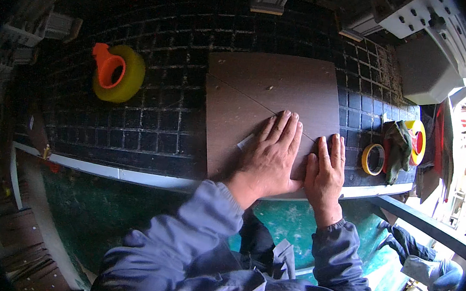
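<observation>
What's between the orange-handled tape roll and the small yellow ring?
In the head view: a brown board, the left hand on it and the right hand at its right edge, plus black gridded bench either side.

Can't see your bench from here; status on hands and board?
Left hand flat on brown board; right hand over its right edge. Diagonal line across board. Yellow tape roll apart, off left.
</observation>
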Available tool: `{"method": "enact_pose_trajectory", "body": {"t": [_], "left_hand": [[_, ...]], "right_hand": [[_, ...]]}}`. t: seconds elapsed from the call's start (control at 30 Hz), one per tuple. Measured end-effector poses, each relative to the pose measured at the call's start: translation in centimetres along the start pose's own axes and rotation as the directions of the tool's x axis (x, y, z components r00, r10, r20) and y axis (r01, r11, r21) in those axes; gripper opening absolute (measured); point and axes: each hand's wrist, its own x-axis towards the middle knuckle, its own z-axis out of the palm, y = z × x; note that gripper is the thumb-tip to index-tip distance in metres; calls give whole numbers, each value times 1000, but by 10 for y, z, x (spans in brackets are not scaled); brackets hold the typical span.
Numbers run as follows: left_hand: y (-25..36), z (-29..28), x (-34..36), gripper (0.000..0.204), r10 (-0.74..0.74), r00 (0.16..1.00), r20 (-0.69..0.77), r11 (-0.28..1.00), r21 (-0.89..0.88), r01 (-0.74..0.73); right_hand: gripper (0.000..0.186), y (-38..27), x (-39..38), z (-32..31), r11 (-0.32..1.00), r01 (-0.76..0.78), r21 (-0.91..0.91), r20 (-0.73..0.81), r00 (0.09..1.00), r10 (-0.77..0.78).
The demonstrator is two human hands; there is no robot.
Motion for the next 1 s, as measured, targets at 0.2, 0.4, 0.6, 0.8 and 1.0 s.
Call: {"method": "enact_pose_trajectory", "body": {"t": [0.2, 0.4, 0.6, 0.8, 1.0], "left_hand": [[2, 1, 0, 117, -3, 1000, 12, 1000, 5, 3], [4, -21, -5, 124, 43, 998, 49, 999, 17, -44], [0, -57, -46, 82, -48, 983, -178, 991, 117, 69], [-13, -96, -97, 54, -211, 916, -341, 959, 107, 261], [-23, -158, -86, 30, -127, 829, -545, 962, 136, 237]], "right_hand": [[43, 3, -4, 3, 1000, -25, 8, -24, 999, 25], [48, 11, 1, 2, 997, -21, 71, -97, 995, 28], [55, 16, -16, -18, 967, -106, 234, -209, 965, 156], [57, 24, -66, -39, 892, -21, 451, -247, 958, 148], [49, 19, -129, -61, 810, -77, 581, -78, 986, 149]]}}
